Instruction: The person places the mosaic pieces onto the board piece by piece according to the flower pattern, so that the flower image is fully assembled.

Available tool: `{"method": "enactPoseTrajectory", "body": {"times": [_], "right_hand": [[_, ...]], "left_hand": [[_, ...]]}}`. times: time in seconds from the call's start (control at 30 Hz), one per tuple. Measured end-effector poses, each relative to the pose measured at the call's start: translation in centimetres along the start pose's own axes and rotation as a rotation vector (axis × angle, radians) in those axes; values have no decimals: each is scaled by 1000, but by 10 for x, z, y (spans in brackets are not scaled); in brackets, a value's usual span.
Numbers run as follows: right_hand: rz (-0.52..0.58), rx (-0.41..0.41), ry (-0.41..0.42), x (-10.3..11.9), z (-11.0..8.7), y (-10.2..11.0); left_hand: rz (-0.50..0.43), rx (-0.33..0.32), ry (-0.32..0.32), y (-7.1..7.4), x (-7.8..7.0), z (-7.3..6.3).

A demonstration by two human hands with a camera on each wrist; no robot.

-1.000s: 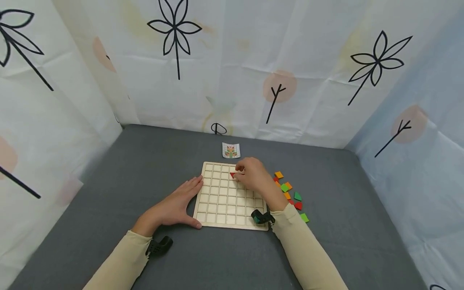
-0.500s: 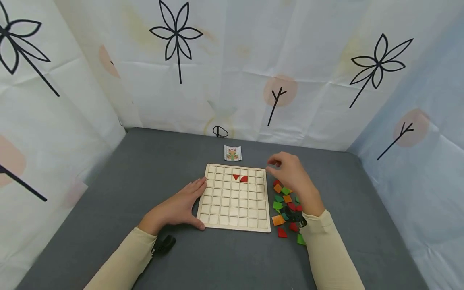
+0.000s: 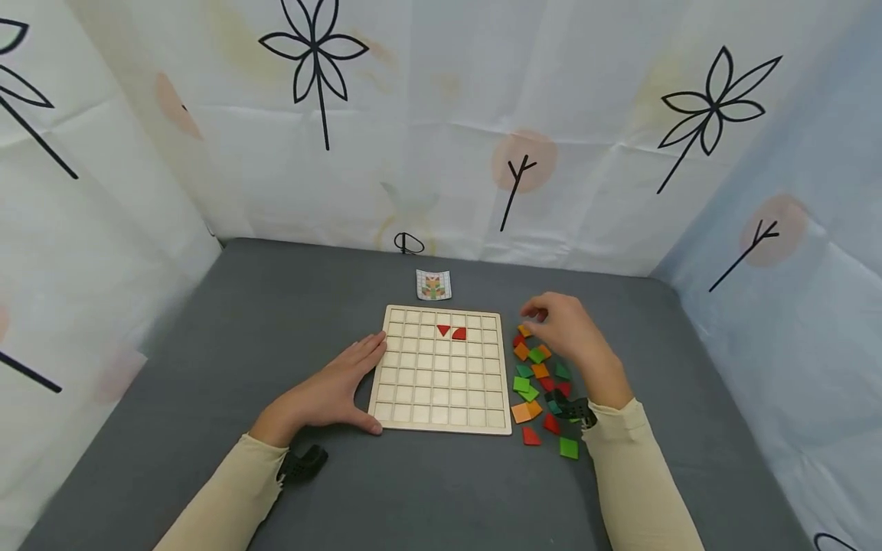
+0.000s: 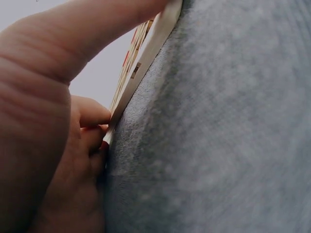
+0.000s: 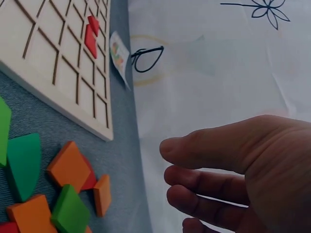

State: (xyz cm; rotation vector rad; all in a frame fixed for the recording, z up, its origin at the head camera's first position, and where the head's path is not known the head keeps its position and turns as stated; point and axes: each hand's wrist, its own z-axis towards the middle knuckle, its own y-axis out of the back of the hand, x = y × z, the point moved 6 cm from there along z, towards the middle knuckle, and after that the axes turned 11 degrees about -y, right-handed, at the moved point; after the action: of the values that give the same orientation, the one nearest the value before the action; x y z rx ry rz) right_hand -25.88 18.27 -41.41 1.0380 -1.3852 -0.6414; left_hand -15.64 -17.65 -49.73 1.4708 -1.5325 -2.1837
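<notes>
A square wooden grid board (image 3: 422,396) lies on the grey table. My left hand (image 3: 336,389) rests against its left edge with the fingers extended, the thumb at the near left corner. Two red pieces sit in the board's upper cells: a small triangle (image 3: 443,330) and, to its right, a piece with one rounded edge (image 3: 459,334). My right hand (image 3: 570,330) hovers over the far end of the loose coloured tiles, right of the board. In the right wrist view its thumb and fingers (image 5: 182,199) are loosely bent and apart, holding nothing; an orange tile (image 5: 102,195) lies below.
Orange, green and red tiles (image 3: 521,384) lie scattered along the board's right side. A small card with a printed coloured pattern (image 3: 433,285) lies beyond the board. White patterned cloth (image 3: 441,153) hangs around the table's far side and both flanks.
My right hand has left the red pieces in the board's upper cells and moved right over the loose tiles. My left hand stays at the board's edge. The head view has shifted slightly.
</notes>
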Motion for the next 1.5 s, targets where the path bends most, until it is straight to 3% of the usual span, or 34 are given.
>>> {"method": "enactPoseTrajectory", "body": {"times": [0.63, 1.23, 1.5], "right_hand": [[-33, 162, -45, -23, 14, -30], [-79, 167, -31, -23, 17, -36], [-72, 125, -42, -24, 17, -37]], "left_hand": [[32, 16, -6, 0, 1, 1], [33, 9, 10, 0, 0, 1], [29, 17, 15, -1, 0, 0]]}}
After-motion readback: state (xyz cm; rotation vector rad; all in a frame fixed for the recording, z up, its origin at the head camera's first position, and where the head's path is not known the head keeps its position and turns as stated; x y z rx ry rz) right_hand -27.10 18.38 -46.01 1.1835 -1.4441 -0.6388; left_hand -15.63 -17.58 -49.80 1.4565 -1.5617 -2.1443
